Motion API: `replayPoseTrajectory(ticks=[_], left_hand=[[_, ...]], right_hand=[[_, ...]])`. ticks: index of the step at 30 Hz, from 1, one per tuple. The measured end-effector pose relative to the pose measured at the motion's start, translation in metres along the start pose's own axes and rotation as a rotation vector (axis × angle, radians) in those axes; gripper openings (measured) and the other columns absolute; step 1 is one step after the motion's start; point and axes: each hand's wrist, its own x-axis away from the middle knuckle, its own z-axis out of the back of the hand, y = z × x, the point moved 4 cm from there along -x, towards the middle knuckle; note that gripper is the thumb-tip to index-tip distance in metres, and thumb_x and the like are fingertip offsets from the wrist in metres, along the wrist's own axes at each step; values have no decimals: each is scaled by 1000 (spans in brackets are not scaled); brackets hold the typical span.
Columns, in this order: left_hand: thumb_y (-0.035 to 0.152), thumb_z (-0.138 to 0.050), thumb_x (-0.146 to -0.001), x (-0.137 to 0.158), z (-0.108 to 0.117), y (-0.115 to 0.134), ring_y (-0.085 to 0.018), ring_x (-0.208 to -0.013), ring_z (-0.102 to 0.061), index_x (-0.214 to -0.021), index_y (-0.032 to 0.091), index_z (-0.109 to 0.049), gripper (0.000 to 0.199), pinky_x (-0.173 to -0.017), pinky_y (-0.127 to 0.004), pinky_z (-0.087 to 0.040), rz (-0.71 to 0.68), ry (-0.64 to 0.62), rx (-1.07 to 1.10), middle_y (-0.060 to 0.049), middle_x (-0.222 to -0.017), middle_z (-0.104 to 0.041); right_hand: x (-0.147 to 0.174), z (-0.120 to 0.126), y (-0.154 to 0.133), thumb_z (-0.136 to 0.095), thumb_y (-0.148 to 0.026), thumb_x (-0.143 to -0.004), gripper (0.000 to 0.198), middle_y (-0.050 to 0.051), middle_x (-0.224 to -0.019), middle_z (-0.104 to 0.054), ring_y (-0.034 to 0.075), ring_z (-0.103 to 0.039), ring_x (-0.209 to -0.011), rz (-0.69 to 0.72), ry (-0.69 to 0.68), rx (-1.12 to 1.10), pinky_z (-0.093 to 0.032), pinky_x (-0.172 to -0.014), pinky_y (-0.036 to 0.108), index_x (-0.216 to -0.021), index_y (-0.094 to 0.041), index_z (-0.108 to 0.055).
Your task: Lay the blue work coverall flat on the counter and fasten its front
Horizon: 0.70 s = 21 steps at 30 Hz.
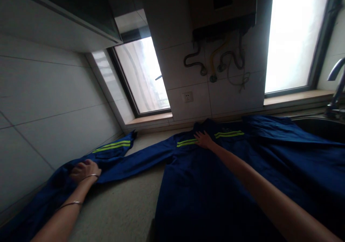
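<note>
Head view: a blue jacket lay across the lower right, the right hand spread on it; at lower left, the left hand curled over blue cloth, whether gripping I couldn't tell.

- the left hand, two bangles circling its arm, is resting with bent fingers on blue cloth by the counter's left edge; its grip is too dim to judge.
- that cloth is running along the left edge, showing yellow-green stripes near the back left corner.
- the right hand is lying, fingers spread, on the chest of a blue jacket, near the back edge.
- the jacket is covering the counter rightward, one sleeve stretching toward the left hand.
- a black sink is showing toward the back right, a faucet standing behind it.
</note>
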Motion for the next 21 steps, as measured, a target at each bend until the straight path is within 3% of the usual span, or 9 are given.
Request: replayPoseTrajectory(ticks=[1,3,6,10,12,16,21], left_hand=[[29,-37,-85,5,9,20,-33,-124,-34,-131,14,-32,49,-92,-44,-30,-33,53,-30,-19,-141,-34],[28,-39,-85,19,27,71,-31,-128,-30,-132,11,-33,51,-98,-44,-25,-233,105,-45,-18,-144,-28],[38,-44,-84,56,47,151,-32,-132,-22,-135,11,-32,59,-103,-44,-20,-491,109,1,-17,-147,-21],[49,-35,-87,138,56,253,-36,-134,-18,-135,6,-34,64,-103,-49,-21,-831,-90,218,-23,-147,-18],[54,-31,-87,182,60,296,-33,-136,-16,-136,15,-36,63,-105,-47,-20,-952,-117,257,-16,-149,-20],[54,-27,-88,247,65,359,-32,-138,-10,-139,24,-31,60,-107,-54,-11,-1124,-102,315,-9,-150,-19],[57,-19,-88,261,48,395,-34,-137,-7,-142,34,-21,59,-103,-63,-10,-1156,-232,351,-2,-152,-13]], right_hand=[[3,6,-4,-26,-54,-88,63,7,-150,-20,25,-16,-136,13,46,21,0,-109,47,-143,-23,-25],[13,17,-5,-26,-51,-88,62,8,-148,-23,25,-19,-135,4,114,57,-3,-109,47,-143,-21,-26],[36,32,20,-26,-49,-88,58,9,-148,-23,27,-22,-133,-140,83,78,-8,-107,49,-141,-23,-31],[74,41,72,-30,-56,-86,62,14,-148,-20,37,-21,-131,-363,-17,80,-13,-100,60,-139,-24,-36],[91,35,88,-27,-64,-83,68,13,-149,-17,41,-18,-131,-442,-88,42,-12,-97,65,-140,-27,-33],[105,14,84,-20,-72,-81,70,10,-150,-15,41,-14,-132,-424,-133,-35,-4,-94,69,-141,-37,-24],[103,4,74,-15,-70,-83,68,11,-150,-14,40,-11,-133,-426,-90,-40,5,-94,68,-141,-37,-25]])
